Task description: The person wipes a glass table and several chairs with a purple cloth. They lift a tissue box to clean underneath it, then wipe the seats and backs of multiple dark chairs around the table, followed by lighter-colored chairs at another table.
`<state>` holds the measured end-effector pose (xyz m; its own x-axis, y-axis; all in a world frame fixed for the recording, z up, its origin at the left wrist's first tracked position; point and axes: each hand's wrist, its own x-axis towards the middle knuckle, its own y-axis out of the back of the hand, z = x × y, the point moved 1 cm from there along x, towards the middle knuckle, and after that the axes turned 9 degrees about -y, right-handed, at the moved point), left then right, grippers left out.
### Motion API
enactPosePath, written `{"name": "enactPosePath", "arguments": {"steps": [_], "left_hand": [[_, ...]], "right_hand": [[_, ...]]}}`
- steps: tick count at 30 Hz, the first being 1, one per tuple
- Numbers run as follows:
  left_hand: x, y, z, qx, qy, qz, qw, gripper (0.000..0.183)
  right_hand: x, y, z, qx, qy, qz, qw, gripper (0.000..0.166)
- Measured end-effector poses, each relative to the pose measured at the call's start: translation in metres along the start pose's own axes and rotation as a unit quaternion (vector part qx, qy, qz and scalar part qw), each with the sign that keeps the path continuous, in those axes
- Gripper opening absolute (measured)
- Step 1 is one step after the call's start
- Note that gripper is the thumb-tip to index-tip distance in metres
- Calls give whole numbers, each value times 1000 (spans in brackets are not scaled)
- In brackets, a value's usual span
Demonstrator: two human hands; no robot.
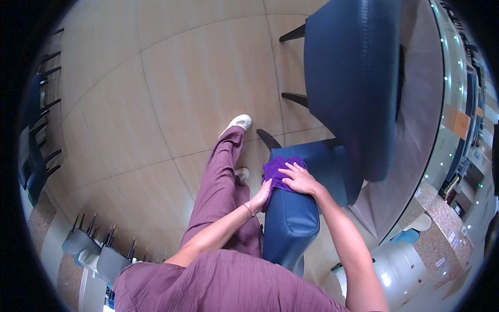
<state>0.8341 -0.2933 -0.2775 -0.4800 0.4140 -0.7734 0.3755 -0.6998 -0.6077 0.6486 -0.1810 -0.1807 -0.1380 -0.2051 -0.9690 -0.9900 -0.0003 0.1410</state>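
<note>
A purple cloth [273, 167] is bunched over the far end of the padded top of a blue leather-look chair [289, 214]. My right hand [299, 179] lies on it from the right, palm down with its fingers spread, pressing it to the upholstery. On the left side of the same padded part, my left hand [262, 196] holds the cloth's hanging edge against the chair, its fingers pointing away from me. A thin band circles my left wrist. Some of the cloth is hidden under both hands.
Another blue chair [347, 78] with dark legs stands farther off, close to a large table with a draped greyish cloth [419, 78]. My white shoe [242, 121] is on the tiled floor [210, 78]. Grey chairs [113, 260] and blue chairs [35, 167] line the left side.
</note>
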Motion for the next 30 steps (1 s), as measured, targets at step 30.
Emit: {"name": "enactPosePath", "arguments": {"steps": [30], "left_hand": [[-29, -24, -34, 116, -217, 77, 966, 67]], "right_hand": [[-148, -18, -148, -346, -18, 234, 908, 21]]}}
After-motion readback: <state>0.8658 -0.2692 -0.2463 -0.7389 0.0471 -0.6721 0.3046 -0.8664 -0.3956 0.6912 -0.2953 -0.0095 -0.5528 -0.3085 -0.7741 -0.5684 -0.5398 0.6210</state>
